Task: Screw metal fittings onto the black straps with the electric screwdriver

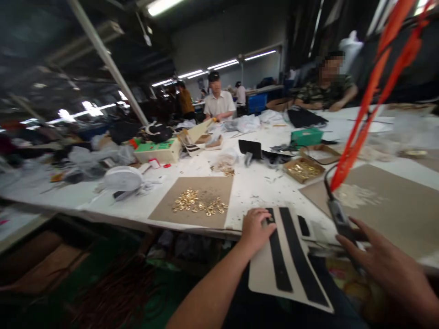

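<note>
A cream panel with two long black strips (pixel 262 272) lies over the table's front edge and hangs toward my lap. My left hand (pixel 257 228) grips its upper left part, with thumb and fingertips closed at the end of the left strip. What is under the fingertips is too small to make out. On the right, a slim dark hand tool (pixel 338 214) hangs tilted from an orange strap (pixel 360 123). My right hand (pixel 387 260) is around the tool's lower part, which blurs into shadow, so the tip is hidden.
Gold metal fittings (pixel 187 201) lie on a brown board (pixel 174 185); more fill a cardboard box (pixel 291 176). Small pale pieces (pixel 356 195) sit on the right board (pixel 401 205). A white roll (pixel 122 178) and green-topped box (pixel 156 148) stand left. People sit across the table.
</note>
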{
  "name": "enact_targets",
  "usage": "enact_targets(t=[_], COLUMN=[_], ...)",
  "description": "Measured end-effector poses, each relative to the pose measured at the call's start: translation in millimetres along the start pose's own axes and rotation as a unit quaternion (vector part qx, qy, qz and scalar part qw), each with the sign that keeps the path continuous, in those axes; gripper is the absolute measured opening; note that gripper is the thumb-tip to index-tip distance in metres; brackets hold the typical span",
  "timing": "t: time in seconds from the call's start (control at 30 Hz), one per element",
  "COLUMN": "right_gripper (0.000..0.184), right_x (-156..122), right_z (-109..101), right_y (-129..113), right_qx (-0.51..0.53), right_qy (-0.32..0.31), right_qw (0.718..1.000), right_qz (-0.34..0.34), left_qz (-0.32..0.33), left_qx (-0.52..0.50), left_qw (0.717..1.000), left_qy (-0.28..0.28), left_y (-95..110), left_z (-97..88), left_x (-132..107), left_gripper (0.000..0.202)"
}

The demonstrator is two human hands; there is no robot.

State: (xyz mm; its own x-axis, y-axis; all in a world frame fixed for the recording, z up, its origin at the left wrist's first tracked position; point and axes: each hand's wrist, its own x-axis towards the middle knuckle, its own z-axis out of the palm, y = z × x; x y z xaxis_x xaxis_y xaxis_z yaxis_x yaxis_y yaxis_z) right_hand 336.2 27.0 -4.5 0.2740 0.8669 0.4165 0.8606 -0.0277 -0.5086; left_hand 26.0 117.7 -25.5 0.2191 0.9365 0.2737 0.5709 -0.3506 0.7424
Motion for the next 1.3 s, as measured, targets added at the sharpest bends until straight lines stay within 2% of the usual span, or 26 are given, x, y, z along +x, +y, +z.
enact_targets(t=[0.03, 0.1, 0.17, 0.27, 0.37, 0.47, 0.53, 0.6, 0.67, 0.73, 0.77, 0.8, 0.83, 0.9, 0.93, 1.0, 1.03, 1.1, 1.17, 1.2, 1.23, 1.3], right_gripper=[0.067, 0.060, 0.046, 0.046, 0.043, 0.031, 0.031, 0.029, 0.022, 0.009, 0.006, 0.009, 0.011, 0.004, 0.013, 0.035, 0.039, 0.030, 0.019, 0.019, 0.021, 0.031], right_x=[-8, -21, -35, -50, -48, -28, -10, 7, 20, 27, 28, 26, 22, 8, -1, -17, -22, -23, -10, 1, 13, 37], right_z=[-6, -10, -7, 7, 23, 32, 32, 27, 18, 10, 7, 6, 6, 11, 15, 23, 26, 35, 52, 64, 81, 121], right_y=[5, 2, -11, -39, -64, -86, -99, -115, -132, -153, -164, -175, -187, -208, -217, -233, -240, -251, -257, -258, -259, -257], right_qx=[-0.013, -0.035, -0.033, 0.002, 0.068, 0.165, 0.209, 0.223, 0.210, 0.177, 0.162, 0.152, 0.147, 0.135, 0.125, 0.113, 0.125, 0.187, 0.252, 0.268, 0.270, 0.219], right_qy=[-0.005, 0.043, 0.051, -0.060, -0.153, -0.162, -0.135, -0.111, -0.071, -0.014, 0.001, -0.009, -0.046, -0.174, -0.242, -0.346, -0.391, -0.477, -0.550, -0.559, -0.547, -0.440], right_qw=[1.000, 0.998, 0.995, 0.968, 0.931, 0.914, 0.913, 0.918, 0.930, 0.940, 0.942, 0.941, 0.936, 0.916, 0.900, 0.870, 0.854, 0.808, 0.755, 0.750, 0.766, 0.855], right_qz=[0.012, 0.000, -0.080, -0.243, -0.324, -0.334, -0.322, -0.308, -0.292, -0.291, -0.294, -0.304, -0.316, -0.335, -0.340, -0.333, -0.319, -0.290, -0.252, -0.231, -0.203, -0.167], left_qz=[0.004, 0.012, 0.014, 0.007, -0.013, -0.059, -0.129, -0.211, -0.263, -0.259, -0.238, -0.209, -0.183, -0.155, -0.163, -0.216, -0.254, -0.334, -0.410, -0.448, -0.484, -0.535], left_qx=[-0.008, -0.020, -0.027, -0.035, -0.056, -0.084, -0.151, -0.258, -0.335, -0.336, -0.327, -0.315, -0.314, -0.359, -0.385, -0.402, -0.393, -0.374, -0.383, -0.389, -0.395, -0.421], left_qw=[1.000, 1.000, 0.999, 0.999, 0.998, 0.994, 0.975, 0.925, 0.871, 0.874, 0.886, 0.901, 0.910, 0.906, 0.898, 0.884, 0.878, 0.853, 0.801, 0.768, 0.735, 0.679], left_qy=[-0.005, -0.010, -0.012, -0.010, 0.002, 0.039, 0.098, 0.184, 0.245, 0.238, 0.225, 0.212, 0.203, 0.162, 0.137, 0.104, 0.105, 0.145, 0.210, 0.240, 0.262, 0.272], left_y=[-2, -7, -8, -3, 6, 14, 15, 17, 21, 30, 37, 44, 52, 64, 67, 64, 59, 43, 26, 18, 12, 2], left_z=[-0.6, 0.4, 1.8, 0.8, -7.6, -24.4, -38.1, -51.1, -61.5, -68.8, -71.6, -74.3, -76.9, -82.5, -85.4, -90.4, -92.1, -93.8, -93.4, -92.9, -92.4, -92.4], left_x=[3, 7, 8, 7, 5, -4, -15, -31, -53, -77, -88, -99, -108, -121, -126, -133, -136, -141, -147, -149, -150, -151], left_gripper=[0.031, 0.033, 0.032, 0.032, 0.032, 0.029, 0.034, 0.041, 0.047, 0.049, 0.049, 0.053, 0.064, 0.092, 0.101, 0.102, 0.096, 0.079, 0.064, 0.056, 0.050, 0.042])
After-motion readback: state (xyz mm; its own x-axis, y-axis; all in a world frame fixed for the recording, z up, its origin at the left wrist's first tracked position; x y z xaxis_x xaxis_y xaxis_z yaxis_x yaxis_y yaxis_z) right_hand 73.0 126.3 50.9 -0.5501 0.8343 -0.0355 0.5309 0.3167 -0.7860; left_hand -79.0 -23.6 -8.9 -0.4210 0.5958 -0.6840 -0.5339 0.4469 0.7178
